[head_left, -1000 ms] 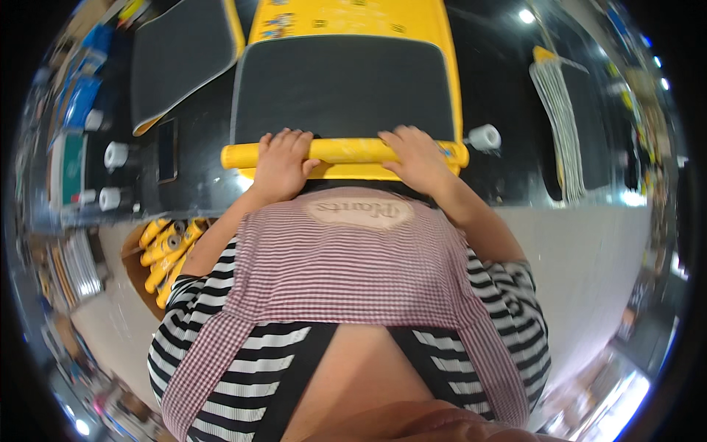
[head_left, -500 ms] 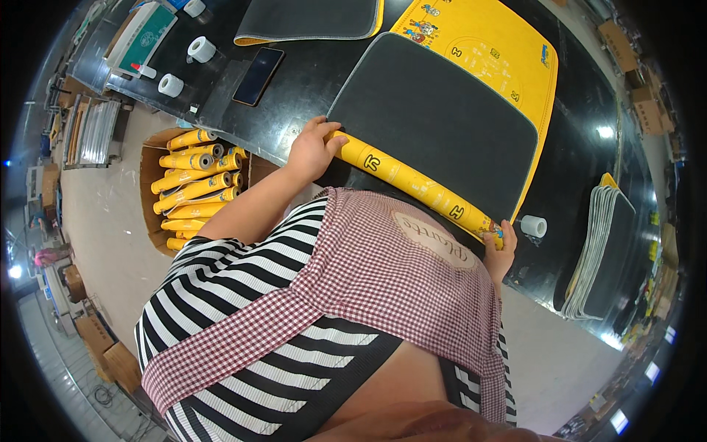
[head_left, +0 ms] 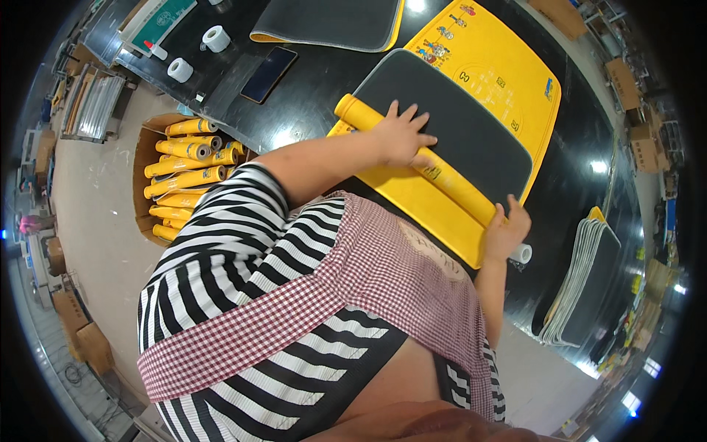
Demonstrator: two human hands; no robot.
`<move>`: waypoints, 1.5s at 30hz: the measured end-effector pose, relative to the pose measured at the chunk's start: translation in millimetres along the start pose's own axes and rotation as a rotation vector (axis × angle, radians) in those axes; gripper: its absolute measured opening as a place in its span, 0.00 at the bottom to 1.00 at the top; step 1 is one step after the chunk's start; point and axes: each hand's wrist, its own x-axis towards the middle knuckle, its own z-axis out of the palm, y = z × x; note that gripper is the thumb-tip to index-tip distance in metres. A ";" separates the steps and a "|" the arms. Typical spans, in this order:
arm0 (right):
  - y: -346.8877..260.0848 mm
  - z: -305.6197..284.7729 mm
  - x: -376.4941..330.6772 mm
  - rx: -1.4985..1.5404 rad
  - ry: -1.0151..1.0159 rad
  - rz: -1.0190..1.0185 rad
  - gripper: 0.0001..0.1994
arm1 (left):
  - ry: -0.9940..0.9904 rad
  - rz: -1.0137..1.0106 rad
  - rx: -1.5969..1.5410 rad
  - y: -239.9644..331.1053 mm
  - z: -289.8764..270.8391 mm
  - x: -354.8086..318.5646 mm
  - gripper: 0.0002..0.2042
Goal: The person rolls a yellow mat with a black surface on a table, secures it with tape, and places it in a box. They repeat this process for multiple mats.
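Left hand, spread, upon the roll of a yellow mat; right hand at the roll's right end (whether it pinches cannot be told).

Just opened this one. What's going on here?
A person works at a partly rolled mat on a black table: left hand spread on the roll, right hand at its right end. The unrolled part lies dark side up over a yellow mat. A box of yellow rolls stands to the left.
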 end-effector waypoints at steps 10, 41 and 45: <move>-58.5 39.9 110.5 -0.148 -0.178 -0.238 0.39 | 0.417 0.217 0.024 -2.1 17.1 84.6 0.30; -92.3 4.8 -26.2 -0.141 -0.207 -0.349 0.40 | 0.461 0.181 0.119 36.4 34.6 -46.6 0.28; -97.5 -5.6 -0.1 -0.132 -0.364 -0.263 0.41 | 0.317 0.151 0.044 29.0 27.6 -34.2 0.29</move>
